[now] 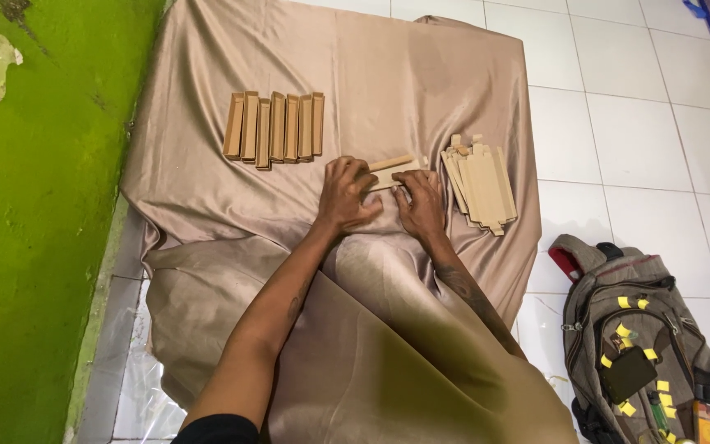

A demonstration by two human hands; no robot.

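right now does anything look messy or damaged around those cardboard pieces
The folded boxes sit in a fairly neat row, one slightly lower. The flat stack is fanned and skewed, edges not squared. The green wall has a peeled paint patch at upper left. Both hands, left and right, press on one piece.

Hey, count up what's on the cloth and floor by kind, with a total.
Folded cardboard boxes in the left row: 7
Cardboard piece under both hands: 1
Stack of flat cardboard pieces: 1
Backpack: 1
Total: 10
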